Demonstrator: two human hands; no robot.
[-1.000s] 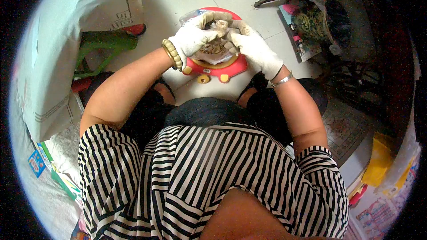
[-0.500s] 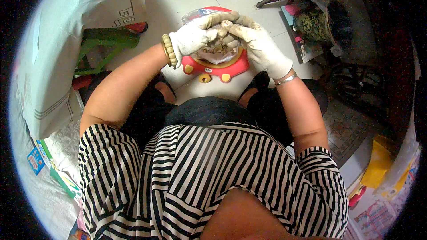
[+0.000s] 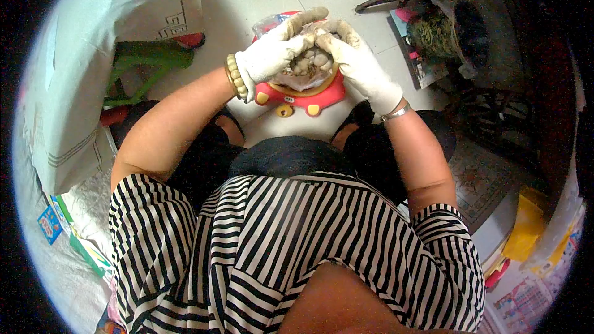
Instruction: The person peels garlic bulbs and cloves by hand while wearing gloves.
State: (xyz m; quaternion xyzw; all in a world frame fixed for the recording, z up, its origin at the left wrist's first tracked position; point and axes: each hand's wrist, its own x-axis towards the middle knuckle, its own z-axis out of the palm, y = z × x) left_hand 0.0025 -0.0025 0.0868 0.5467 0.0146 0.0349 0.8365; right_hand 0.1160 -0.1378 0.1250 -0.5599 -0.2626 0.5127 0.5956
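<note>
Over a pale tiled floor, gloved left hand (image 3: 270, 54) and right hand (image 3: 361, 66) close around a clear plastic bag (image 3: 307, 65) of lumpy pieces above a red stool (image 3: 303, 96); soft, light and slippery, it looks best gripped at its gathered top.

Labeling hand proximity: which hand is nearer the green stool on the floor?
Left. The left hand is on the clear bag, on the side toward the green stool; the right hand grips the bag's far side.

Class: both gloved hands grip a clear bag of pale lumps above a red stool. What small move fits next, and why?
Probably twist the clear plastic bag's neck shut: the left white-gloved hand and right white-gloved hand pinch its gathered top, contents bunched below, above the red round stool.
</note>
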